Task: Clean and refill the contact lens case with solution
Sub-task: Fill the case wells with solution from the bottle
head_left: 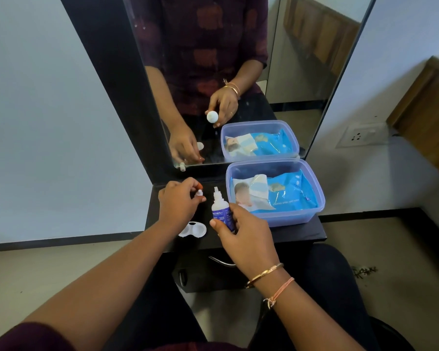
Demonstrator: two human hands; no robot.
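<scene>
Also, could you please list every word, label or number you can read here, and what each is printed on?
"ULTISOL+": blue label of the solution bottle in the right hand; the letter before it is hard to make out.
Smaller print beneath it: too small to read.
White print on the blue wipes pack in the plastic tub: too blurred to read.
Cap in the left hand, lens case: no text.

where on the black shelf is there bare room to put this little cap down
Bare black shelf runs in front of the clear plastic tub, up to the front edge. Crowded: the left half, with the white lens case, white solution bottle, right hand and left hand pinching the small white cap.
</scene>
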